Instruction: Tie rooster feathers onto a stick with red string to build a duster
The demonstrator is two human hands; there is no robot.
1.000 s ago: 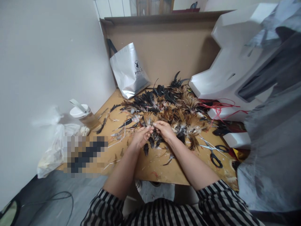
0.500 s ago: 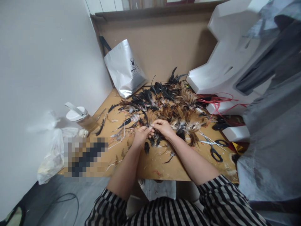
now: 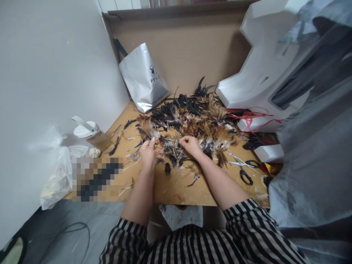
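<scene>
Head cam view: left hand (image 3: 147, 151) is down at the near-left edge of the feather pile (image 3: 189, 123), fingers (image 3: 151, 141) curled in close and pinching what looks like a small feather, though it's too tiny to be sure what exactly is gripped. Right hand (image 3: 191, 145) sits just beside it on the pile's near edge, fingers bunched nearly shut on a tuft of feathers. The pile's spread across the middle of the brown surface (image 3: 176, 187), with scissors (image 3: 242, 170) lying off to the right.
</scene>
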